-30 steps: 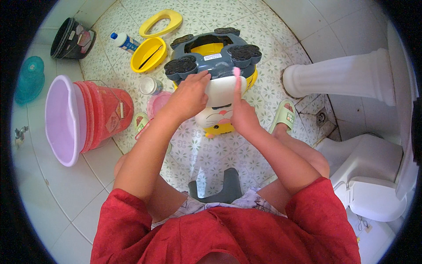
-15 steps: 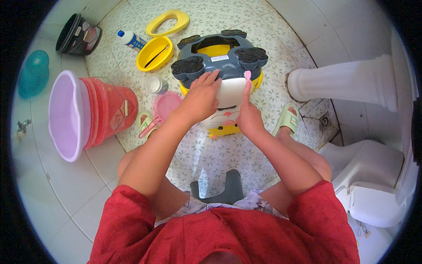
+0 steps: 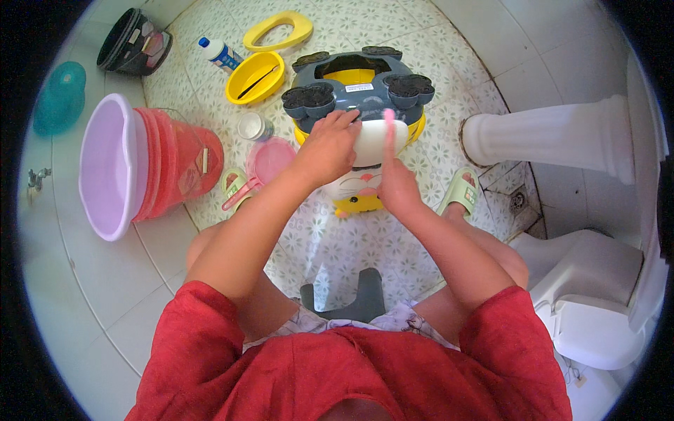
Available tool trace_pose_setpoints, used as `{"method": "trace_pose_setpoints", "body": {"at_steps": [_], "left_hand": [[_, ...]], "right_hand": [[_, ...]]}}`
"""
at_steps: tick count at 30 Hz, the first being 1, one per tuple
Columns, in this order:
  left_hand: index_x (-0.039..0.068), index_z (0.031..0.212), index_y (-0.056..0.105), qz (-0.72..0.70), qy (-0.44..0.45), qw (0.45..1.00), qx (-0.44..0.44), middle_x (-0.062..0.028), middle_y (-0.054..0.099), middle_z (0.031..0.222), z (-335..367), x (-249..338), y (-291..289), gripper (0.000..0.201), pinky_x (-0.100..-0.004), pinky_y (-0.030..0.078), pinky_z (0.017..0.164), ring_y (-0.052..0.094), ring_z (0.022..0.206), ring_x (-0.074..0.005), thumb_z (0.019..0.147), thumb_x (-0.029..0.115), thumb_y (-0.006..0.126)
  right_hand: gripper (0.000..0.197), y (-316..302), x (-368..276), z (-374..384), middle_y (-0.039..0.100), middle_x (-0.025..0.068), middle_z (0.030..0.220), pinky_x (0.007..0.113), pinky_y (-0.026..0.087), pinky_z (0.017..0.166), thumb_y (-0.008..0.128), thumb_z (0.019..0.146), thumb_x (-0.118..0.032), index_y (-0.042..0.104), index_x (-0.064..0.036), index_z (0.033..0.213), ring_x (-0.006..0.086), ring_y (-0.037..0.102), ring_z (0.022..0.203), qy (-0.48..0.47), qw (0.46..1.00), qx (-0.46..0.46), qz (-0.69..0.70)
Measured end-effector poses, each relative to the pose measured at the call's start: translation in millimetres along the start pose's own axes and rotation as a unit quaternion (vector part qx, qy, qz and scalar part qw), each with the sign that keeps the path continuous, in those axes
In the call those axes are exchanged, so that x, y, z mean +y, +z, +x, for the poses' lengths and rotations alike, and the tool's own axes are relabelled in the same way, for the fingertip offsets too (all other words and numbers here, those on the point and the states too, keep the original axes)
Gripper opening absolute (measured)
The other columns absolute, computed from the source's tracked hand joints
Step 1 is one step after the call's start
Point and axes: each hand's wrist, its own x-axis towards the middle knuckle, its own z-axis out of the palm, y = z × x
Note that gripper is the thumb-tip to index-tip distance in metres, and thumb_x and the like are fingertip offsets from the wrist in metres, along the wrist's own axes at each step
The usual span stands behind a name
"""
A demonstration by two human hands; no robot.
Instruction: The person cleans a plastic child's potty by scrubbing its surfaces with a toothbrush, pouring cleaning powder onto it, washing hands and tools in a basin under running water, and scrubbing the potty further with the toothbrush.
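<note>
A child's potty (image 3: 375, 99) with a grey underside, black flower-shaped feet and yellow sides lies upside down before me; its white and yellow animal face is turned toward me. My left hand (image 3: 328, 151) presses on its near edge, fingers bent over the grey and white part. In my right hand (image 3: 400, 188) is a slim pink-tipped tool (image 3: 389, 114), held along the outstretched forefinger over the white panel. Its tip is blurred, so I cannot tell its exact kind.
Beyond the potty are a yellow bowl (image 3: 265, 89) with a black brush, a yellow ring seat (image 3: 301, 29) and a white-blue bottle (image 3: 219, 55). Left stand a jar (image 3: 253, 127), a pink dipper (image 3: 272, 161), red buckets (image 3: 172, 158) and a purple basin (image 3: 107, 172). A white pedestal (image 3: 547, 137) stands right.
The pink tip has moved from the grey edge toward the left and a little up, now smeared by motion. My left hand stays on the potty; the whole view has shifted slightly.
</note>
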Motion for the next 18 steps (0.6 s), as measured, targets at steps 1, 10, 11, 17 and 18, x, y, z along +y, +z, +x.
{"method": "trace_pose_setpoints", "body": {"at_steps": [1, 10, 11, 17, 18], "left_hand": [[-0.004, 0.114, 0.055, -0.015, -0.010, 1.000, -0.005, -0.0180, 0.047, 0.130, 0, -1, 0, 0.045, -0.0417, 0.036, 0.099, 0.042, 0.122, -0.0332, 0.070, 0.005, 0.058], [-0.001, 0.112, 0.057, -0.038, -0.039, 0.998, -0.004, -0.0173, 0.051, 0.120, -10, -4, -7, 0.041, -0.0416, 0.041, 0.094, 0.048, 0.112, -0.0343, 0.071, 0.002, 0.056], [-0.002, 0.109, 0.057, -0.030, -0.027, 0.999, 0.005, -0.0159, 0.052, 0.117, -9, -3, -6, 0.038, -0.0432, 0.044, 0.088, 0.050, 0.108, -0.0325, 0.072, 0.005, 0.056], [-0.001, 0.110, 0.056, -0.023, -0.067, 0.997, -0.020, -0.0167, 0.052, 0.116, -10, -2, 1, 0.038, -0.0446, 0.045, 0.086, 0.051, 0.106, -0.0338, 0.072, 0.006, 0.057], [-0.001, 0.110, 0.056, -0.022, -0.070, 0.997, -0.019, -0.0167, 0.052, 0.116, -13, -5, 1, 0.038, -0.0446, 0.045, 0.086, 0.051, 0.106, -0.0338, 0.072, 0.006, 0.057]], "right_hand": [[0.122, 6, -2, 1, 0.063, 0.0212, 0.101, 0.042, 0.051, 0.070, 0.073, 0.068, -0.001, -0.019, -0.0234, 0.144, 0.0375, 0.063, 0.086, -0.001, 1.000, -0.001, 0.000], [0.111, -18, -10, -4, 0.063, 0.0199, 0.091, 0.046, 0.051, 0.063, 0.066, 0.071, -0.002, -0.012, -0.0290, 0.146, 0.0370, 0.064, 0.075, 0.002, 0.990, -0.028, -0.135], [0.113, -20, -12, -9, 0.063, 0.0195, 0.089, 0.046, 0.050, 0.063, 0.068, 0.070, -0.003, -0.011, -0.0295, 0.146, 0.0370, 0.064, 0.074, -0.003, 0.992, -0.035, -0.118], [0.115, -1, -1, -8, 0.064, 0.0192, 0.086, 0.046, 0.049, 0.062, 0.065, 0.068, 0.003, -0.013, -0.0292, 0.146, 0.0367, 0.063, 0.073, -0.062, 0.989, -0.022, -0.135], [0.111, -6, -6, -8, 0.065, 0.0198, 0.087, 0.046, 0.049, 0.061, 0.060, 0.070, 0.005, -0.014, -0.0290, 0.145, 0.0370, 0.063, 0.072, -0.054, 0.990, -0.012, -0.131]]}}
